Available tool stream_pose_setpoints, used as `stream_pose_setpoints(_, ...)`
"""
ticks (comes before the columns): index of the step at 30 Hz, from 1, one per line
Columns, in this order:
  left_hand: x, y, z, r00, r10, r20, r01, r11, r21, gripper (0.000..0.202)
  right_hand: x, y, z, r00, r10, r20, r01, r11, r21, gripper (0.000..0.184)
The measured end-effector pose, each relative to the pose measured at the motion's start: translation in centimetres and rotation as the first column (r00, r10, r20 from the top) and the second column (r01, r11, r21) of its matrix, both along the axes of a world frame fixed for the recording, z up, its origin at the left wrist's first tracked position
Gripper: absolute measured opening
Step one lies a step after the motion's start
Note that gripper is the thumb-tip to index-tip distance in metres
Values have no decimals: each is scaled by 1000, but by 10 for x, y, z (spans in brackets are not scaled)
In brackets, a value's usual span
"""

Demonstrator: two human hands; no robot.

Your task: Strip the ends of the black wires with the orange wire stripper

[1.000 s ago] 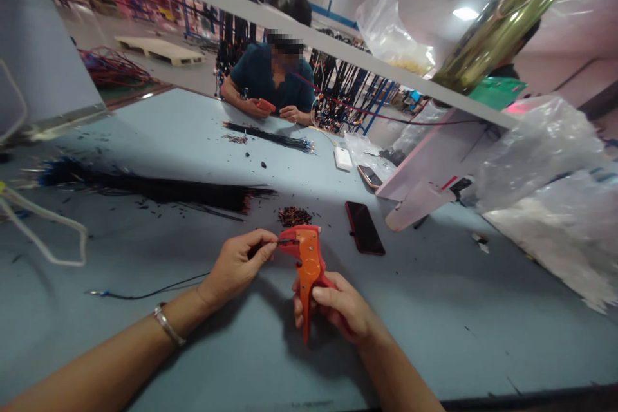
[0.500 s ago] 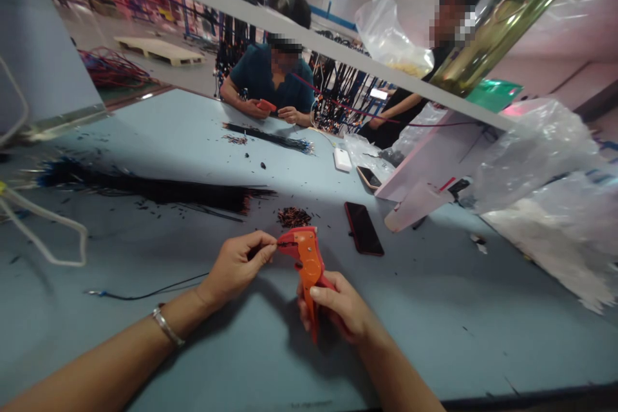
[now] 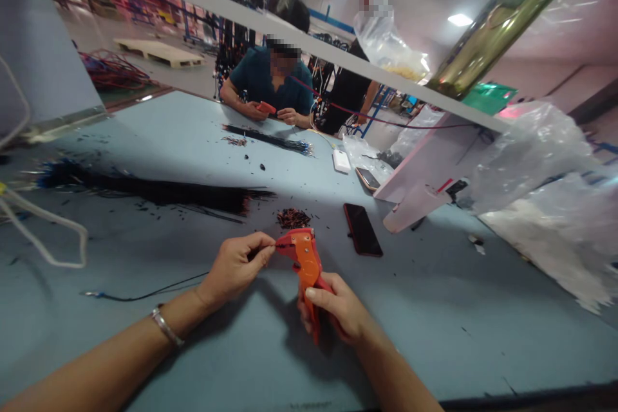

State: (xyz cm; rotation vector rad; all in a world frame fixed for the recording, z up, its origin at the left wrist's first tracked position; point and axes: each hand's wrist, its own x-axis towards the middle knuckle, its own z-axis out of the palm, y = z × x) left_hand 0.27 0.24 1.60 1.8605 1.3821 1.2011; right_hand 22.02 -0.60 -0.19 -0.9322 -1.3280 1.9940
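My right hand [image 3: 338, 309] is closed round the handles of an orange wire stripper [image 3: 305, 256], held upright over the blue table [image 3: 434, 309]. My left hand [image 3: 236, 265] pinches the end of a thin black wire [image 3: 145, 293] and holds it at the stripper's jaws. The wire trails left across the table under my left forearm. Just beyond the tool lies a small pile of stripped insulation bits [image 3: 293, 217]. A long bundle of black wires [image 3: 159, 190] lies across the table further back on the left.
A dark phone [image 3: 362, 229] lies right of the tool; another phone [image 3: 367, 177] and a white box [image 3: 341, 160] sit further back. Clear plastic bags [image 3: 545, 187] pile up at right. A seated person [image 3: 270, 80] works opposite, a standing person [image 3: 357, 71] behind. White cord [image 3: 48, 232] loops at left.
The stripper has tilted slightly and its handles look more squeezed. A standing person in the background has walked leftward behind the table.
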Motion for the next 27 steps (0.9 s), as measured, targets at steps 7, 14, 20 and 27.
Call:
stream_pose_setpoints(7, 1, 3, -4, 999, 35, -32, -34, 999, 6, 23, -5, -3, 0, 999, -33, 23, 33, 999, -2, 38)
stream_pose_setpoints(14, 2, 2, -3, 999, 48, -18, -47, 999, 13, 23, -6, -3, -3, 999, -33, 31, 33, 999, 24, 40)
stream_pose_setpoints(20, 2, 2, -4, 998, 63, -22, -62, 998, 8, 23, -9, -3, -8, 990, -137, 34, 137, 990, 20, 42)
stream_pose_setpoints(27, 2, 5, -5, 998, 62, -17, -62, 998, 7, 24, -9, -2, -4, 990, -142, -8, 142, 990, -14, 40)
